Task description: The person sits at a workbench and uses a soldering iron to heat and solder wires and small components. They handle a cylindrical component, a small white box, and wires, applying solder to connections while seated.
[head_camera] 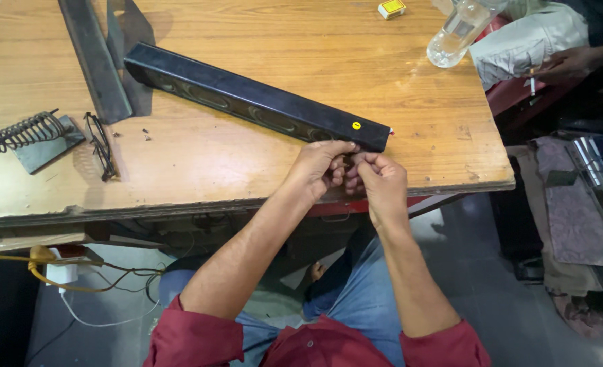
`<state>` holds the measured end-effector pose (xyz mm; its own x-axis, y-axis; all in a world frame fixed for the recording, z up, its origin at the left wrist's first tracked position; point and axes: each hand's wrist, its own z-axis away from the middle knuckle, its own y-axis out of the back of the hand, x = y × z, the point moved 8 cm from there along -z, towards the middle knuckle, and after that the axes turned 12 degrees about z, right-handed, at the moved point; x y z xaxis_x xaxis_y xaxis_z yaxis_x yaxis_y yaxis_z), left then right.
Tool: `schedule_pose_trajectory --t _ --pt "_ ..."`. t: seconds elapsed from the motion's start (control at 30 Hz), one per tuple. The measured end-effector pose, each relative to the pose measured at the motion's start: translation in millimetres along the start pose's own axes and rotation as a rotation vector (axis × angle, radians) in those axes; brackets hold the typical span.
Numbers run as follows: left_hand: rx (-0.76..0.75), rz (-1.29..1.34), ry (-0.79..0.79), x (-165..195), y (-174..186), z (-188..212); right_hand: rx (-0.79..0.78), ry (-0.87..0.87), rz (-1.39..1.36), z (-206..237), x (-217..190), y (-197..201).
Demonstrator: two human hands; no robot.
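The left hand (320, 165) and the right hand (380, 178) meet at the near end of a long black box-shaped speaker bar (254, 103) that lies aslant on the worn wooden counter (247, 41). The fingers (335, 147) of the left hand curl narrowly against the bar's end face, touching it; the right hand's fingers (364, 162) are pinched together just beside them (whatever small part sits between the fingertips is hidden, so I cannot tell what they grip). A small yellow round sticker (356, 125) sits on the bar's top just above the fingers.

Well away from the fingers, toward the bar's far end, lie two dark flat metal strips (101, 61). Beyond those, at the counter's left edge, stand a coiled wire soldering-iron stand on a grey plate (26, 136) and a pair of thin black spectacles (101, 146). Far beyond the right fingers, a clear plastic bottle (457, 34) and a small yellow box (392, 8) rest near the counter's far edge, where another person's hand (566, 64) shows.
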<state>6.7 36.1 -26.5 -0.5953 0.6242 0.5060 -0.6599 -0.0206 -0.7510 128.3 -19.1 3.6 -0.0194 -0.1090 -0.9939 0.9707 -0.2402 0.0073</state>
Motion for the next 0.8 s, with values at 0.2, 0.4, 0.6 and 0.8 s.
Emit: schedule_pose_trajectory --t 0.2,0.4,0.6,0.8 --pt "0.0 -0.005 0.061 3 -5 7 -0.038 -0.085 -0.248 5 7 8" --pt "0.035 -0.001 0.054 3 -1 9 -0.089 -0.112 -0.258 6 3 6" --pt "-0.034 0.035 0.067 2 -2 10 -0.09 -0.12 -0.252 4 2 0" --pt "-0.03 0.081 0.099 -2 2 6 -0.134 -0.151 -0.261 4 1 -5"
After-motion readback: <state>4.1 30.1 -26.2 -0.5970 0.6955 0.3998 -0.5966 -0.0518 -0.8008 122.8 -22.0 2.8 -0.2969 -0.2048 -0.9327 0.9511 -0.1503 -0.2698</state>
